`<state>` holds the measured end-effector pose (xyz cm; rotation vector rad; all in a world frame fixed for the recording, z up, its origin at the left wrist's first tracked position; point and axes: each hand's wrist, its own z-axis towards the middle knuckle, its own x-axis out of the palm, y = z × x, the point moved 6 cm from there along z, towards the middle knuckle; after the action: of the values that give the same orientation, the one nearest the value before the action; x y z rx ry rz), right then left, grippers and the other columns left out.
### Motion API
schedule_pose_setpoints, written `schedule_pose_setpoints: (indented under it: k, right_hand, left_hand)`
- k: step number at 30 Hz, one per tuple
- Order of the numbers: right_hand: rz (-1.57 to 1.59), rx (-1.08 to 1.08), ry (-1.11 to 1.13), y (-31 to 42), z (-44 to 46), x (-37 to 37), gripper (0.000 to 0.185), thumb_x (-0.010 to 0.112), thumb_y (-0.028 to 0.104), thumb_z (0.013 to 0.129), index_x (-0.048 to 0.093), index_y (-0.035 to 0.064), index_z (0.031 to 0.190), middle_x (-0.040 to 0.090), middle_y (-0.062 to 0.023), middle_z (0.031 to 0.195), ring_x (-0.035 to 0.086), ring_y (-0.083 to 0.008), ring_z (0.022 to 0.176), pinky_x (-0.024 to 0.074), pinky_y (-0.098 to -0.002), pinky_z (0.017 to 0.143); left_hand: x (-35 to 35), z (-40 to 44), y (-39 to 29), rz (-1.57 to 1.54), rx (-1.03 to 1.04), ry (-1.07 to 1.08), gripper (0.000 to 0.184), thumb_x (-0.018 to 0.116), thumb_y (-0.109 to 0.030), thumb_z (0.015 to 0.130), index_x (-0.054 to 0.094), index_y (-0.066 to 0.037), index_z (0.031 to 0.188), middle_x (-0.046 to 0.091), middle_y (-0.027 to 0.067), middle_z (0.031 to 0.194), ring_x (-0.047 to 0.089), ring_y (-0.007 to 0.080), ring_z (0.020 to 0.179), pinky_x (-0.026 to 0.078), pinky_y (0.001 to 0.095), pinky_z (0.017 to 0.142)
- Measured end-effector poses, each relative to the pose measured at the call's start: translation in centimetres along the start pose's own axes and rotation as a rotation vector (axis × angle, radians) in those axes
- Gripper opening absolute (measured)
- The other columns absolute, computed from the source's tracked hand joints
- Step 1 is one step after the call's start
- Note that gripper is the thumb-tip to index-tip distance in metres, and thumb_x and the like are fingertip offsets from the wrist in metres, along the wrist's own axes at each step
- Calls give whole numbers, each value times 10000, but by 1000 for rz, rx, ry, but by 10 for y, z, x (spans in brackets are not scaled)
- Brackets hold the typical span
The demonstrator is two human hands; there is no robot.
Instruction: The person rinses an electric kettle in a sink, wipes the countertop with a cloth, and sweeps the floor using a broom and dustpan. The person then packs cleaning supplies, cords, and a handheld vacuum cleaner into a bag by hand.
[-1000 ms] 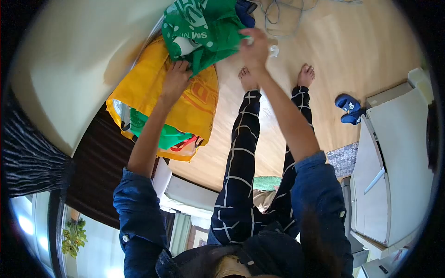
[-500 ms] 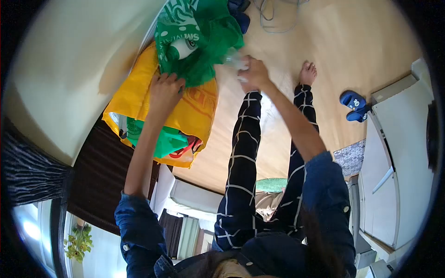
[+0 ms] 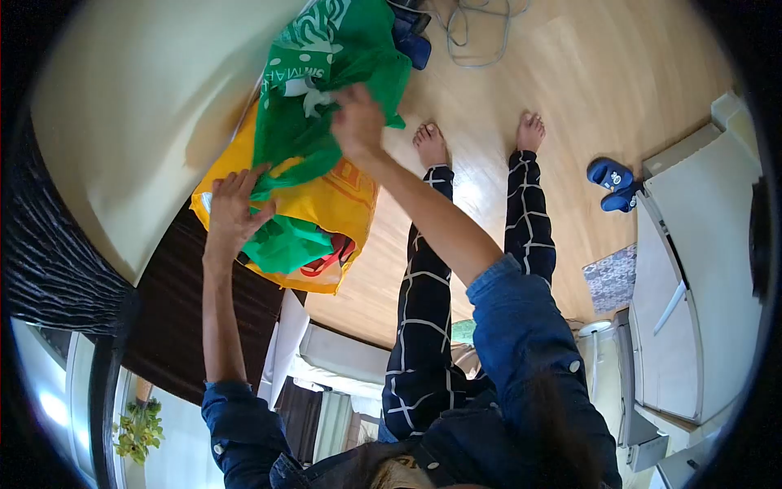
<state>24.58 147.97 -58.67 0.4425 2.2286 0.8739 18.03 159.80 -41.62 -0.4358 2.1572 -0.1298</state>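
Note:
A green shopping bag (image 3: pixel 358 57) with white print slumps over a yellow bag (image 3: pixel 224 163) on the floor at the left. My left hand (image 3: pixel 232 213) pinches the edge of the green bag, thumb below and fingers on top. My right hand (image 3: pixel 358 124) is smeared by motion over the green bag's opening; whether anything is in its fingers does not show. Just beside it, a white item (image 3: pixel 309 96) partly shows inside the green bag. More green material (image 3: pixel 289 244) and something red (image 3: pixel 327 257) show in the mouth of the yellow bag.
A grey cable (image 3: pixel 505 41) and dark blue items (image 3: pixel 411 45) lie on the floor beyond the bags. Blue slippers (image 3: pixel 612 183) and a grey patterned mat (image 3: pixel 611 279) lie to the right, near a white cabinet (image 3: pixel 692 236). My feet (image 3: pixel 430 145) are close to the bags.
My right hand has moved left from beside the bags, where it held something clear, to over the green bag. My left hand has shifted left and nearer me, drawing the green bag's edge along.

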Motion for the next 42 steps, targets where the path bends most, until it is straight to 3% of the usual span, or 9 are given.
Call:
schedule_pose_setpoints:
  k: [3,9,14,18,22,26,30,36,42]
  right_hand:
    - [-124,-56,-420,-36,17,-39,526,621,122,614,477,147,1119,373,-69,1210,378,-283,1078,399,-388,807]
    - [-240,60,102,-88,63,1,480,633,214,634,514,132,1092,514,-104,1095,482,-277,984,362,-410,832]
    - [127,-406,-448,22,47,-66,188,633,217,552,594,93,688,571,-86,724,508,-271,800,357,-419,672]
    - [262,-500,-57,111,-13,-58,164,626,126,548,547,83,684,535,-75,701,500,-248,731,385,-366,630]
    - [136,-698,-92,138,-43,-71,175,601,54,526,506,50,674,465,-74,721,462,-234,767,415,-327,623]
    - [257,-746,-106,139,-54,-99,182,599,39,509,480,55,646,416,-59,721,432,-221,781,420,-317,633]
    - [413,-905,-13,146,-76,-109,198,599,21,493,455,46,625,407,-61,723,434,-223,770,419,-305,627]
    - [440,-686,-58,92,-78,-139,182,558,-59,528,430,34,619,377,-77,709,439,-227,725,399,-300,601]
    - [435,-538,-229,60,-97,-192,248,593,-98,549,530,45,742,454,-77,845,444,-244,842,384,-322,681]
  left_hand:
    - [-2,-11,21,215,-21,101,175,637,-54,538,580,-72,703,525,46,776,486,215,773,340,342,691]
    - [-43,-39,14,-397,-90,-253,182,612,28,497,488,-27,619,472,39,738,449,199,765,352,298,714]
    - [-26,-63,27,-313,-183,-279,216,611,57,496,484,-25,650,462,36,745,440,174,768,364,282,686]
    - [-30,-58,32,-531,-332,-644,217,611,74,576,489,-9,736,460,38,731,441,140,704,349,246,617]
    - [-75,-60,-27,-73,121,-772,143,627,-26,667,501,-7,732,438,31,676,433,174,616,356,300,561]
    - [-82,-56,-26,-258,33,-883,150,590,-77,719,534,-11,841,459,145,992,498,229,761,414,359,670]
    - [-73,38,-14,-558,-61,-439,320,532,-55,715,507,-55,1034,401,138,1196,532,249,885,425,349,763]
    - [-29,43,-31,-214,148,361,390,540,58,631,530,-92,991,497,81,1012,529,221,821,422,304,699]
    - [-72,2,-120,-1085,133,196,378,728,-26,554,508,-65,858,433,45,910,494,164,794,403,271,654]
